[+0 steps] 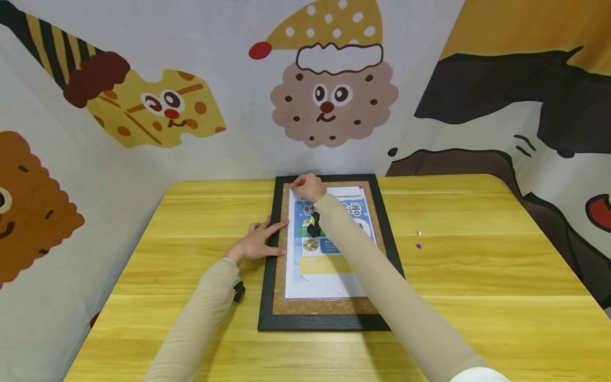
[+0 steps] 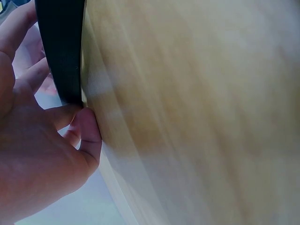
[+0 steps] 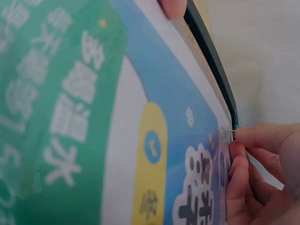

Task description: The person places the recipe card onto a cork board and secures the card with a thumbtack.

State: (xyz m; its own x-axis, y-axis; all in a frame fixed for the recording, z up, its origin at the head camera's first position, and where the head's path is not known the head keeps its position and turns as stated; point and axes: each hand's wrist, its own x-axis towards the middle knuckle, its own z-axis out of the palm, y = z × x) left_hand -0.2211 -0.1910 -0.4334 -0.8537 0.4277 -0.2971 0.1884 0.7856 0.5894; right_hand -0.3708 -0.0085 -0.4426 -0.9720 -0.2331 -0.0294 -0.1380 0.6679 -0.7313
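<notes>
A poster [image 1: 312, 286] lies on a cork board [image 1: 305, 306] with a black frame [image 1: 324, 322]. My right hand [image 1: 309, 187] is at the poster's top left corner. Its thumb and finger pinch a pushpin [image 3: 231, 131], whose thin metal point faces the poster in the right wrist view; the fingers hide most of its head. My left hand [image 1: 255, 242] rests across the frame's left side, thumb and forefinger spread onto the board by the poster's edge. In the left wrist view other fingers of it touch the frame's outer side. A pink pushpin [image 1: 360, 187] sits at the poster's top right corner.
To the right of the board, a white pushpin [image 1: 419, 233] and a purple pushpin [image 1: 419, 246] lie on the wooden table [image 1: 477, 265]. A cartoon-printed cloth wall [image 1: 229, 154] rises behind the table, close to the frame's far edge.
</notes>
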